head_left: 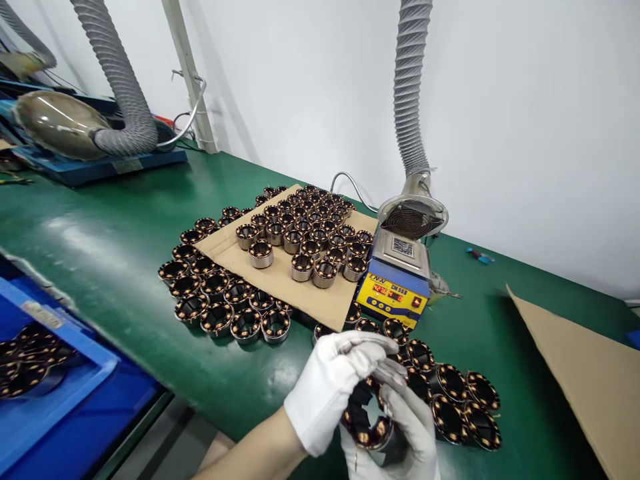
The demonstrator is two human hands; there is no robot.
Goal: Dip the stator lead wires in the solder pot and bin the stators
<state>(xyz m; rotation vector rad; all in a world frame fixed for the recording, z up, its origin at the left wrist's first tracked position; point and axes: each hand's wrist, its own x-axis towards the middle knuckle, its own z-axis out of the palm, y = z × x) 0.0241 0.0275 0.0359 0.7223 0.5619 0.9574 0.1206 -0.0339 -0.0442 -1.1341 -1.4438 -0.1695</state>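
Observation:
A motor stator (353,417) with copper windings and a dark slotted core is tilted in my hands, its round opening facing me. My right hand (413,427), in a white glove with greyed fingers, wraps around its right side and underside. My left hand (340,373), also gloved in white, lies against its upper left, fingers closed together and reaching over the top toward my right fingers. The left thumb is hidden. Just beyond and to the right, several more stators (453,383) stand on the green bench.
Many stators stand on a cardboard sheet (225,250), with others around and under it. A yellow-blue solder pot (393,287) sits below a grey extraction hose (413,87). Blue bin (95,383) at left holds stators. Another cardboard piece (575,373) lies right on the green bench (115,227).

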